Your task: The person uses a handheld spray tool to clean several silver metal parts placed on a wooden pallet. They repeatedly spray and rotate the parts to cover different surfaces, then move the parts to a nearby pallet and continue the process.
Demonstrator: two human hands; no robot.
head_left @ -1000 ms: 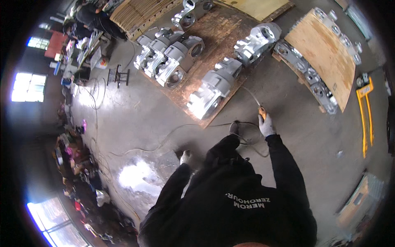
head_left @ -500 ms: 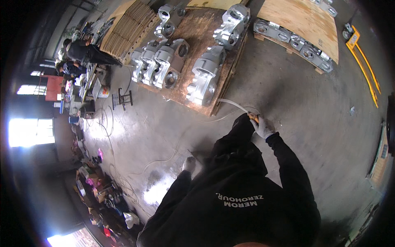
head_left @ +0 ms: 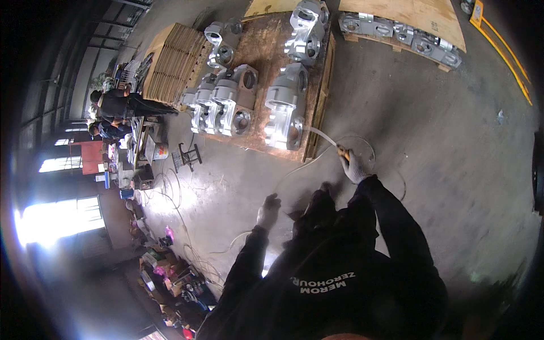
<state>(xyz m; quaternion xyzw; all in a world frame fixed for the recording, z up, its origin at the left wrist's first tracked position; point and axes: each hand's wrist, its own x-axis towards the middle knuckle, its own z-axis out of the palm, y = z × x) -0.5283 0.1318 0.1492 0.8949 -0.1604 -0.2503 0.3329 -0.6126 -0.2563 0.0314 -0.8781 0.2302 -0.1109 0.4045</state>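
Your right hand [head_left: 356, 168], gloved, is clamped around the orange handle of an air nozzle [head_left: 342, 151], with its clear hose [head_left: 362, 141] looping just past your knuckles and trailing over the concrete floor [head_left: 442, 170]. Your left hand [head_left: 268, 211], also gloved, hangs free at your side with the fingers loosely curled and nothing in them; whether they are fully together I cannot tell. A pale jet leaves the tip of the nozzle and runs up and to the left from your grip, reaching the nearest grey metal casting [head_left: 283, 116] at the near edge of the wooden pallet [head_left: 318, 107]. A second ago that casting lay well ahead of your grip and no jet could be made out; half a second ago the pallet had come closer, and now its edge is near the nozzle, so you have stepped in and the blowing looks to be under way on the nearest piece. Beyond it, further from your grip, more castings [head_left: 224, 105] stand in a row, with another pair [head_left: 306, 28] at the far end. Far to the left, two people [head_left: 116, 110] bend over a workbench, well apart from you.
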